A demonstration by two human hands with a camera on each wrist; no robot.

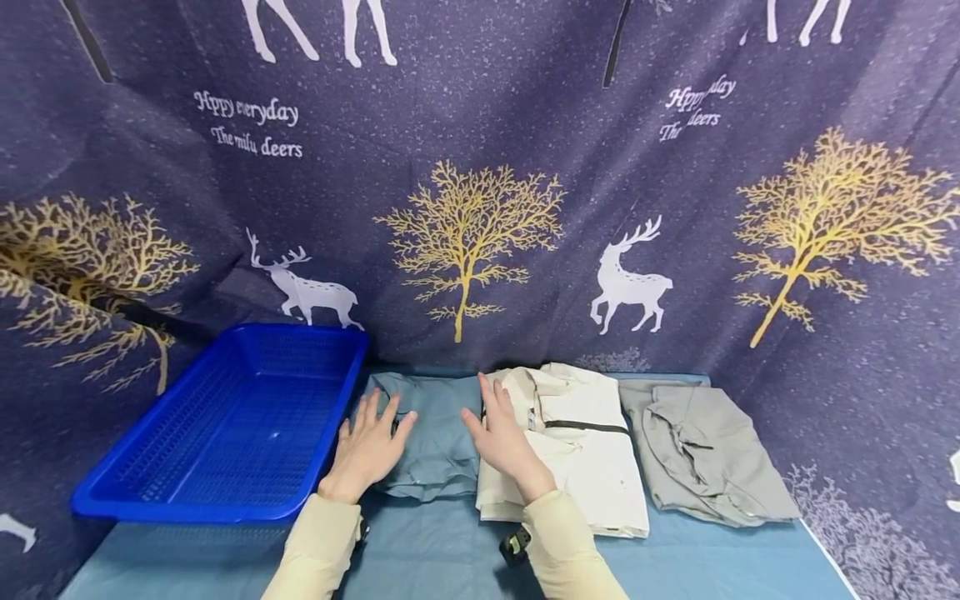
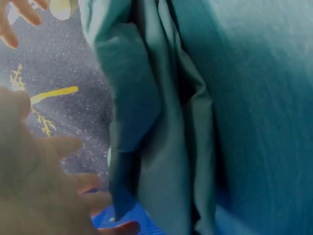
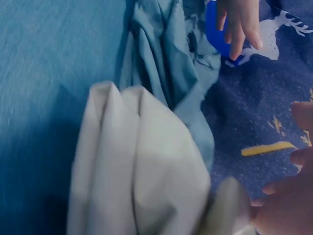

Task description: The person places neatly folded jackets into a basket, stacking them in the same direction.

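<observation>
In the head view my left hand [image 1: 367, 450] is over the left edge of a folded blue-green garment [image 1: 438, 442], fingers spread. My right hand [image 1: 507, 437], also with fingers spread, is over the left part of a folded cream-white garment [image 1: 592, 467] that has a dark strip across it. Neither hand grips anything. Whether either one touches the cloth I cannot tell; the left wrist view shows the left hand [image 2: 44, 171] beside the blue-green folds [image 2: 156, 117]. In the right wrist view the cream folds [image 3: 132, 166] stand in front of the blue-green ones.
A blue plastic basket [image 1: 202, 504] with mesh walls stands at the left. Right of the cream garment lies a folded grey garment [image 1: 705, 454]. All rest on a table with a blue cover [image 1: 427, 550]. A dark printed curtain [image 1: 510, 108] hangs behind the table.
</observation>
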